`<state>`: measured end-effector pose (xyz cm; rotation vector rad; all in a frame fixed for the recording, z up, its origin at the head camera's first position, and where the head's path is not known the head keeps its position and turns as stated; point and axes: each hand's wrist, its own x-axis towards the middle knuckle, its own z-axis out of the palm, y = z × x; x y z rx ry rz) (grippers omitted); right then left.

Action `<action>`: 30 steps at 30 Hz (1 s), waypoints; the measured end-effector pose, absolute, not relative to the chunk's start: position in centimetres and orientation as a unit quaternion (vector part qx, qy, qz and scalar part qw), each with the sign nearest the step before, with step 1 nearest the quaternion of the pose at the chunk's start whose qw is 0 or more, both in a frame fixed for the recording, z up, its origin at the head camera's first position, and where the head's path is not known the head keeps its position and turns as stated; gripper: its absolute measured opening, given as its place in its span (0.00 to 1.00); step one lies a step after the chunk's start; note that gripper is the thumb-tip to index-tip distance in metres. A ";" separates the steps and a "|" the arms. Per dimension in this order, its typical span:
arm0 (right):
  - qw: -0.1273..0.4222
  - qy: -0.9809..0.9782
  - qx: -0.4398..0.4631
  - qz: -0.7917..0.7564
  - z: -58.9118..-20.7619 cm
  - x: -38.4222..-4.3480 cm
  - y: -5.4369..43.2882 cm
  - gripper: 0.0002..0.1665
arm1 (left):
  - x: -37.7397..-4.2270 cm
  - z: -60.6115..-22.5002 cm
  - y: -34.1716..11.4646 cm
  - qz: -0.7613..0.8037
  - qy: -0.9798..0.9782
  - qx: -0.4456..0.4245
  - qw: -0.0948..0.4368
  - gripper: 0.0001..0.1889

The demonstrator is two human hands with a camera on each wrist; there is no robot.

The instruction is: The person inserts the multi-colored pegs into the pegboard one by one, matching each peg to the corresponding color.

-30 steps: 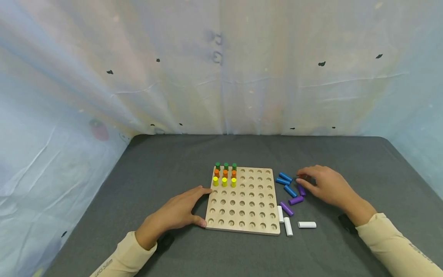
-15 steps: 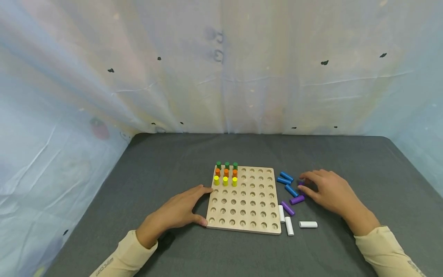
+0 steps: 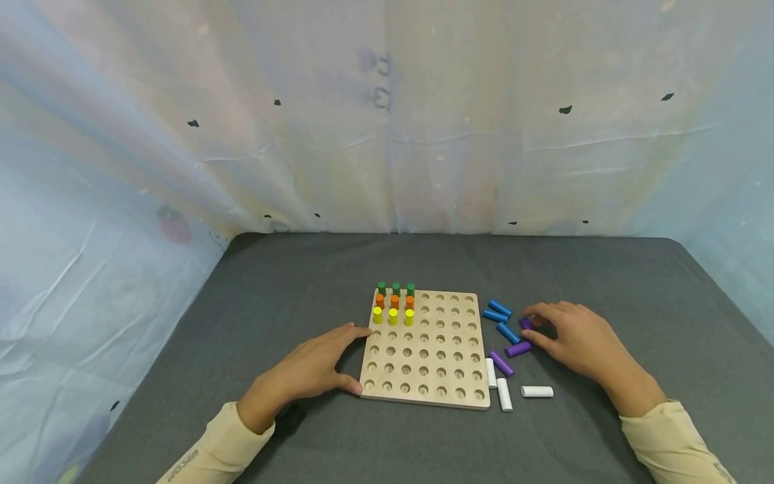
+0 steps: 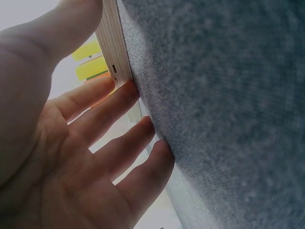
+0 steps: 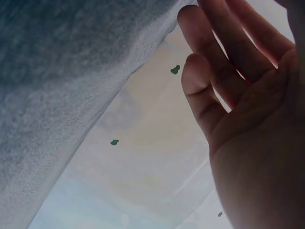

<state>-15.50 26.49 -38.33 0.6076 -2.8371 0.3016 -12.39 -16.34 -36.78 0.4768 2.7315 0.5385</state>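
Note:
A square wooden pegboard [image 3: 423,349] with rows of round holes lies on the grey cloth. My left hand [image 3: 308,366] rests against its left side, thumb near the front corner and index finger farther up the edge. In the left wrist view the fingers [image 4: 143,176] are spread and fairly straight beside the board's edge [image 4: 113,43]. To the right of the board, my right hand [image 3: 574,336] pinches a purple peg [image 3: 526,323] between thumb and fingers, its lower part hidden by the thumb. The right wrist view shows the palm and fingers [image 5: 224,67], but no peg.
Green [image 3: 396,289], orange [image 3: 395,302] and yellow pegs [image 3: 393,316] stand in three short rows at the board's far left. Loose blue pegs [image 3: 508,333], two purple pegs [image 3: 501,364] and white pegs [image 3: 537,391] lie along its right side. A pale curtain [image 3: 447,134] hangs behind the table.
My right hand has come down and slightly toward me, closing its thumb and fingers about the purple peg. The left hand stays against the board.

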 end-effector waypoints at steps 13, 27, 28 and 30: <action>0.106 -0.960 0.239 0.097 -38.5 -15.6 26.8 0.19 | -12.3 -36.6 -16.5 0.188 0.954 0.173 0.155 0.49; 0.136 -0.941 0.284 0.123 -38.9 -15.8 26.7 0.20 | -12.3 -36.7 -16.3 0.180 0.956 0.170 0.155 0.49; 0.138 -0.941 0.284 0.125 -38.9 -15.8 26.7 0.20 | -12.3 -36.7 -16.3 0.180 0.956 0.170 0.155 0.49; 0.143 -0.939 0.285 0.126 -38.9 -15.7 26.6 0.20 | -12.3 -36.7 -16.3 0.180 0.957 0.170 0.155 0.49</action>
